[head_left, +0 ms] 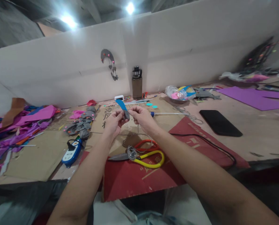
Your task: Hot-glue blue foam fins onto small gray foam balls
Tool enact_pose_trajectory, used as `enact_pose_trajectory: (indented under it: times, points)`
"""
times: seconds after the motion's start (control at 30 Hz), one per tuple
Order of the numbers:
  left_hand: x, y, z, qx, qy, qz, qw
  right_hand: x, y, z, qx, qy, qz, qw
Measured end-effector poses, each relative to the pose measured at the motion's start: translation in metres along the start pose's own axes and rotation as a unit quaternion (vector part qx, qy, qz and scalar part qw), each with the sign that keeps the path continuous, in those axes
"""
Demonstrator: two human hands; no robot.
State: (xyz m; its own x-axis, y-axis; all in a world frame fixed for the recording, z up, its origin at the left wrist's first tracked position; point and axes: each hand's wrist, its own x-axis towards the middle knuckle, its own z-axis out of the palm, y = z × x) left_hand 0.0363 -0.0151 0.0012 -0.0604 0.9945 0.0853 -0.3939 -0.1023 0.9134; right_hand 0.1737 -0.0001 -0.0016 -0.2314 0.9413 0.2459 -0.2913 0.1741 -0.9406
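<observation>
Blue strip and, well beneath it, the counter set the frame: the strip is held up over the middle, clear of the surface. On the counter's near edge lies a red cardboard sheet, slightly overhanging toward the person; farther in is a brown cardboard sheet, above which the work is held. Scissors with one yellow and one red handle rest on the red sheet, between the forearms, blades pointing left.

Both hands meet almost straight ahead, fingertips nearly touching. The left hand is closed around the lower part of a grey piece, thumb on top; the right hand comes in from the side and pinches that piece's right edge, as near as so small a view can tell. Just beyond the right hand lies a pale rod.

Smallest is the strip itself, rising from the grey piece's upper end. Its long axis slants up and to the left, curving to a free tip that points away from the person. That tip leans over the left hand's side, so the left is nearer to it, while the right sits closer to the base, where blue meets grey.
</observation>
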Motion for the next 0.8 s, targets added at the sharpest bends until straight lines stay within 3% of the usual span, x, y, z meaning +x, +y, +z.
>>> enact_pose_trajectory:
  times: [0.1, 0.33, 0.63, 0.8]
  points:
    - [-0.001, -0.002, 0.002, 0.011, 0.006, 0.018, 1.0, 0.0, 0.002, 0.001, -0.009, 0.014, 0.005, 1.0]
    - [-0.008, 0.002, 0.011, 0.023, -0.051, 0.049, 0.997, -0.001, 0.001, 0.0, -0.026, 0.056, -0.011, 0.998]
    - [-0.006, -0.009, 0.012, 0.084, -0.036, 0.087, 0.992, -0.003, 0.001, 0.005, -0.018, 0.068, 0.0, 0.998]
    - [-0.006, -0.007, 0.012, 0.063, -0.015, 0.087, 0.994, 0.002, 0.008, 0.002, -0.098, 0.094, -0.063, 0.989]
